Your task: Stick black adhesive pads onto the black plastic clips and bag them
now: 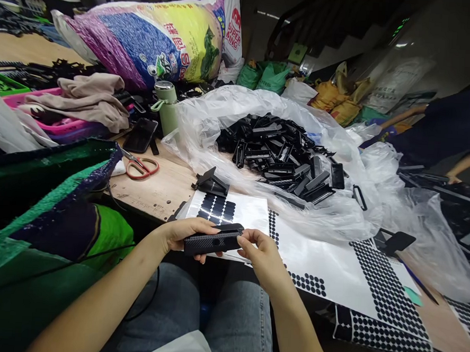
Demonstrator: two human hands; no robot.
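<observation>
you see a black, carbon-weave textured plastic part (214,242); white backing sheets (325,264) dotted with black round pads; red-handled scissors (141,166); a pale green bottle (166,107); a yellow, blue and purple printed sack (156,36); a pink tray (58,125).

Wooden table (160,190) bears scissors (140,166), sticker sheets (325,261).

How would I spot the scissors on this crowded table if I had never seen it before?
Start at the big colourful printed sack at the back, then drop to the pale green flask and flat black phone below it. Just nearer lie the red-handled scissors on the bare wooden table, the only red tool among black parts.
</observation>
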